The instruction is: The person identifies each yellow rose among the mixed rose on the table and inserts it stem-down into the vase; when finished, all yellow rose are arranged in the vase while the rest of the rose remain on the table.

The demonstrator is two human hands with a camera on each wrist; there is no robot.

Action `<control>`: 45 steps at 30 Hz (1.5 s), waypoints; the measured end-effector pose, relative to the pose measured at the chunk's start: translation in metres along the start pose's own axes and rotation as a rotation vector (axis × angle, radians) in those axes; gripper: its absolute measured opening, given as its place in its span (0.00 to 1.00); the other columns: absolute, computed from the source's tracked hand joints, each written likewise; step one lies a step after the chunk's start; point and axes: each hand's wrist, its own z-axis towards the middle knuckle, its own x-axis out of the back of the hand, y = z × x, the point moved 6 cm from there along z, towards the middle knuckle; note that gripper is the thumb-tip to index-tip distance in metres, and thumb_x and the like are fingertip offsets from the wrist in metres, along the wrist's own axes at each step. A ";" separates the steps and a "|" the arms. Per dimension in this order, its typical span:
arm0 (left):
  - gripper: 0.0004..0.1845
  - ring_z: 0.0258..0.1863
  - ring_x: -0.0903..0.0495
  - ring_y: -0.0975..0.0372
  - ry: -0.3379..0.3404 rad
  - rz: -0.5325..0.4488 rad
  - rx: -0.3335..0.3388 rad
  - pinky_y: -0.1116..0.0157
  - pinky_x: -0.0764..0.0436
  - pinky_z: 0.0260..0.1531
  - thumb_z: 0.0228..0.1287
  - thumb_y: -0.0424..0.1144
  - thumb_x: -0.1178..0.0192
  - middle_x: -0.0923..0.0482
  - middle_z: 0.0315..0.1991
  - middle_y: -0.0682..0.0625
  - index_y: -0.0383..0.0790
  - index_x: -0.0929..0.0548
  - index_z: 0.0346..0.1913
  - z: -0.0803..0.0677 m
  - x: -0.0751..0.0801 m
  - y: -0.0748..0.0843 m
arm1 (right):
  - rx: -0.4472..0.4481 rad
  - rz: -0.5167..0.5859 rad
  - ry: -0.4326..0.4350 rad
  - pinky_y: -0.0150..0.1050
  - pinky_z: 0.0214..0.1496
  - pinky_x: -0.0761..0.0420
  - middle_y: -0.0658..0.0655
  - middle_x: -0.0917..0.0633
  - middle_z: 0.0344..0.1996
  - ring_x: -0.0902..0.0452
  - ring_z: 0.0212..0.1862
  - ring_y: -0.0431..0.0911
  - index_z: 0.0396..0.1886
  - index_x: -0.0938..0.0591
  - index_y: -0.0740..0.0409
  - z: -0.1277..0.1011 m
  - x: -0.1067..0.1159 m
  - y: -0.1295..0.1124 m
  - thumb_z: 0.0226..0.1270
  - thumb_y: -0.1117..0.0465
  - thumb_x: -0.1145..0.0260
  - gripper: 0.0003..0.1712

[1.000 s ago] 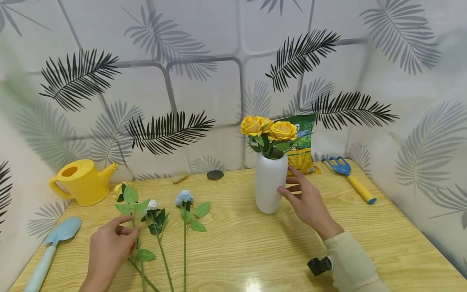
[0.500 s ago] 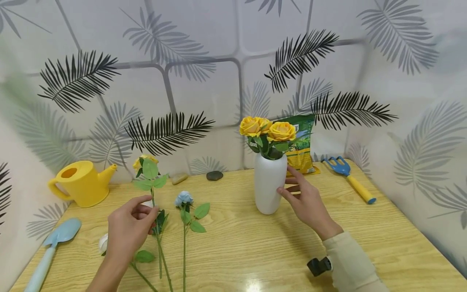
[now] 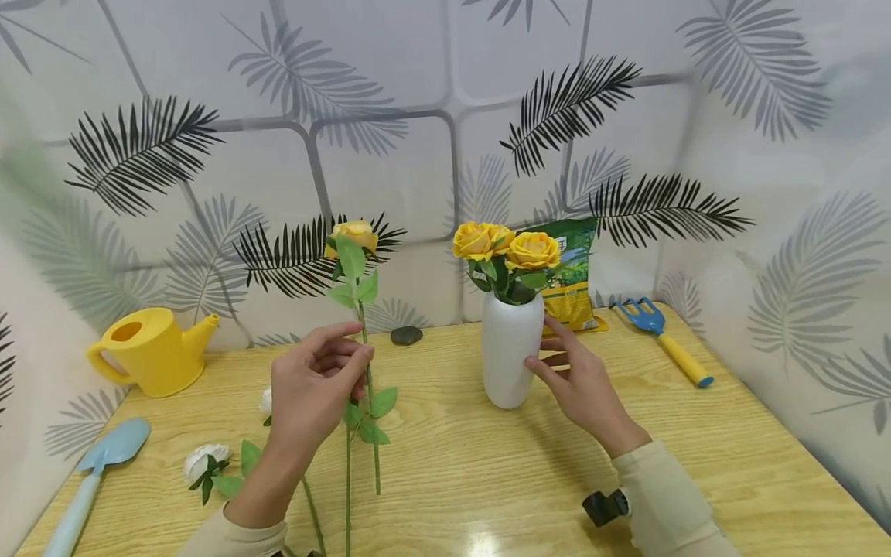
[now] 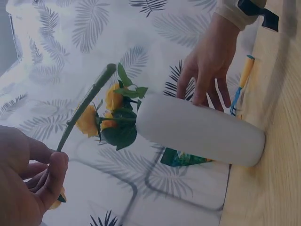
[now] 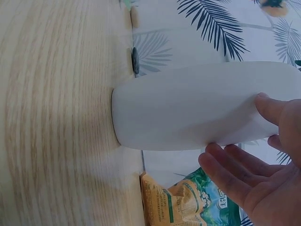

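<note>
In the head view my left hand (image 3: pixel 313 394) pinches the green stem of a yellow rose (image 3: pixel 353 238) between thumb and fingers. The rose is upright, its stem raised to the left of the vase. A white vase (image 3: pixel 511 352) stands upright with several yellow roses (image 3: pixel 536 250) in it. My right hand (image 3: pixel 588 391) holds the vase's right side, thumb at the front and fingers round behind. The right wrist view has the thumb and fingertips against the vase wall (image 5: pixel 188 108). In the left wrist view the stem end (image 4: pixel 89 101) points toward the vase.
White roses (image 3: pixel 206 463) lie at the left; another stem with leaves (image 3: pixel 376 433) lies behind my left hand, its bloom hidden. A yellow watering can (image 3: pixel 156 352), blue trowel (image 3: pixel 97 472), dark stone (image 3: pixel 407 335), green-yellow bag (image 3: pixel 572 290) and hand fork (image 3: pixel 668 340) surround them.
My left hand has lifted the yellow rose off the table and carried it up and right toward the vase. The right hand has stayed at the vase.
</note>
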 end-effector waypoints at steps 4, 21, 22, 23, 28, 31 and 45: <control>0.15 0.17 0.21 0.66 0.010 -0.106 -0.115 0.70 0.19 0.19 0.60 0.18 0.36 0.16 0.28 0.59 0.27 0.16 0.51 0.007 -0.016 0.013 | 0.000 0.000 0.002 0.54 0.51 0.14 0.70 0.19 0.58 0.16 0.52 0.62 0.79 0.41 0.58 0.000 0.000 0.001 0.75 0.57 0.36 0.39; 0.15 0.27 0.18 0.65 -0.066 -0.248 -0.422 0.67 0.14 0.27 0.62 0.23 0.34 0.16 0.35 0.33 0.24 0.18 0.52 0.040 -0.110 0.050 | 0.000 0.011 0.010 0.54 0.51 0.13 0.70 0.19 0.57 0.15 0.52 0.61 0.79 0.41 0.57 0.000 0.001 0.002 0.74 0.58 0.35 0.39; 0.15 0.28 0.17 0.62 -0.061 -0.248 -0.431 0.68 0.15 0.28 0.63 0.23 0.34 0.16 0.35 0.33 0.24 0.18 0.52 0.043 -0.115 0.051 | 0.000 0.014 0.010 0.54 0.51 0.13 0.70 0.19 0.57 0.15 0.52 0.61 0.79 0.41 0.57 0.000 0.001 0.002 0.74 0.58 0.35 0.39; 0.14 0.28 0.17 0.59 -0.056 -0.251 -0.436 0.69 0.15 0.29 0.63 0.23 0.34 0.16 0.36 0.33 0.24 0.18 0.52 0.045 -0.120 0.053 | -0.001 0.016 0.008 0.54 0.51 0.13 0.69 0.19 0.57 0.15 0.52 0.61 0.79 0.41 0.57 0.000 0.001 0.002 0.74 0.58 0.35 0.39; 0.14 0.30 0.17 0.48 -0.013 -0.270 -0.458 0.73 0.17 0.34 0.64 0.24 0.35 0.17 0.38 0.32 0.23 0.19 0.52 0.056 -0.137 0.057 | -0.010 0.024 0.001 0.53 0.51 0.13 0.69 0.19 0.58 0.15 0.52 0.60 0.79 0.41 0.55 0.000 0.000 0.002 0.74 0.57 0.36 0.39; 0.14 0.30 0.18 0.46 0.018 -0.276 -0.473 0.74 0.18 0.36 0.65 0.24 0.36 0.18 0.39 0.32 0.23 0.21 0.52 0.063 -0.143 0.059 | -0.012 0.022 -0.001 0.53 0.51 0.13 0.69 0.18 0.58 0.15 0.52 0.60 0.79 0.40 0.55 0.000 0.000 0.001 0.74 0.57 0.36 0.39; 0.14 0.34 0.19 0.44 0.094 -0.301 -0.532 0.74 0.17 0.40 0.68 0.25 0.39 0.20 0.42 0.31 0.22 0.24 0.53 0.086 -0.151 0.071 | -0.020 0.016 -0.003 0.53 0.51 0.13 0.68 0.19 0.59 0.15 0.52 0.60 0.79 0.40 0.54 0.000 0.000 0.004 0.74 0.55 0.36 0.39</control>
